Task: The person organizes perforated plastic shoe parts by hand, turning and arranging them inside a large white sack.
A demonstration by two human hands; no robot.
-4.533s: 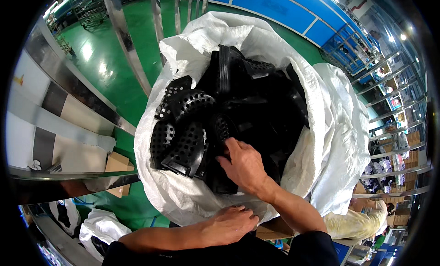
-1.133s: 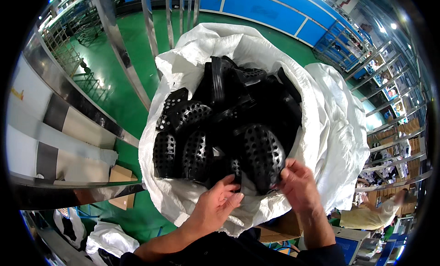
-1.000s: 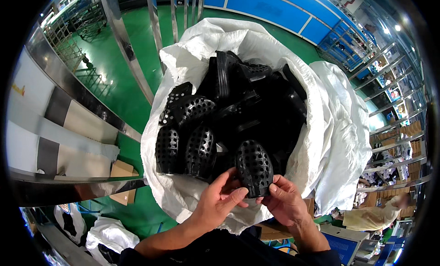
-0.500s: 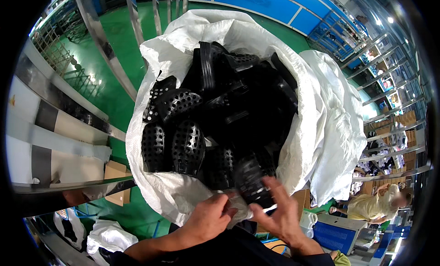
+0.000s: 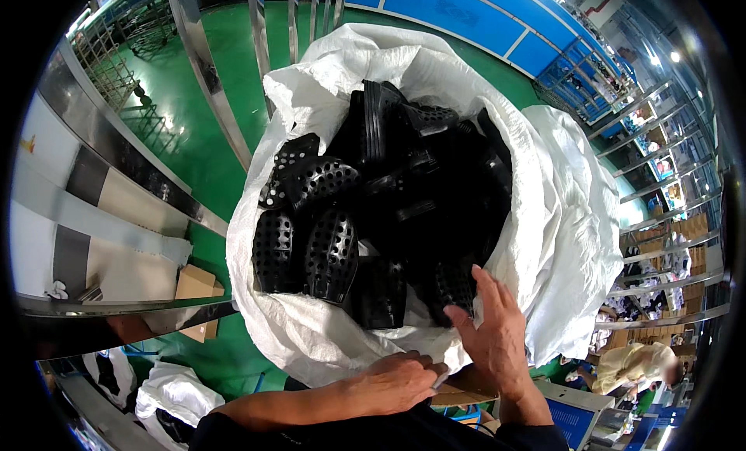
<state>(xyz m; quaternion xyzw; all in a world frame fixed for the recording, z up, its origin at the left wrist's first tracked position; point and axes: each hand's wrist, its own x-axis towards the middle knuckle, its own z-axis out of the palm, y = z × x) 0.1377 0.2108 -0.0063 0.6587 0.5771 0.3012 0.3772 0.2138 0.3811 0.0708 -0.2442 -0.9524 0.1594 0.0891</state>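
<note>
A large white woven sack [image 5: 307, 350] stands wide open before me, holding several glossy black clogs with round holes. Two of these clogs, one [image 5: 273, 253] beside another [image 5: 332, 256], lie with rounded toes up at the sack's left. At the near rim, my left hand [image 5: 396, 382] has its fingers curled on the sack's edge. My right hand [image 5: 497, 330] is open inside the near right rim, thumb and fingers apart. Its fingertips are by a clog [image 5: 454, 286]; whether they touch it I cannot tell. Deep shadow hides much of the pile's middle.
Metal bars [image 5: 206, 70] stand left of and behind the sack. More white sack cloth [image 5: 571, 241] hangs on its right. Cardboard [image 5: 198, 295] lies on the green floor at left. A person in yellow [image 5: 633, 367] is farther off at right.
A clog that was blurred beside my right hand has come to rest among the others, and that hand has opened away from it. My left hand has shifted right along the near rim.
</note>
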